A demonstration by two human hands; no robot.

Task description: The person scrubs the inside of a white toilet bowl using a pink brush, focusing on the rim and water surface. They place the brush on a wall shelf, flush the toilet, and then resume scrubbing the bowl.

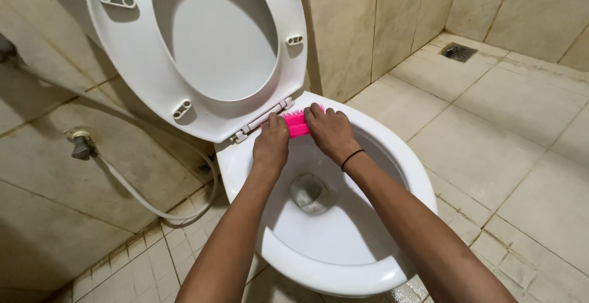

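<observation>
Pink brush is clasped at both ends, left hand and right hand pressing it against the back rim of the white toilet bowl, just below the raised seat. A hose hangs along the tiled wall.

A tiled bathroom: white toilet bowl with seat raised, beige wall tiles, floor drain in the corner (metal grate), spray hose hanging from a wall valve.
</observation>
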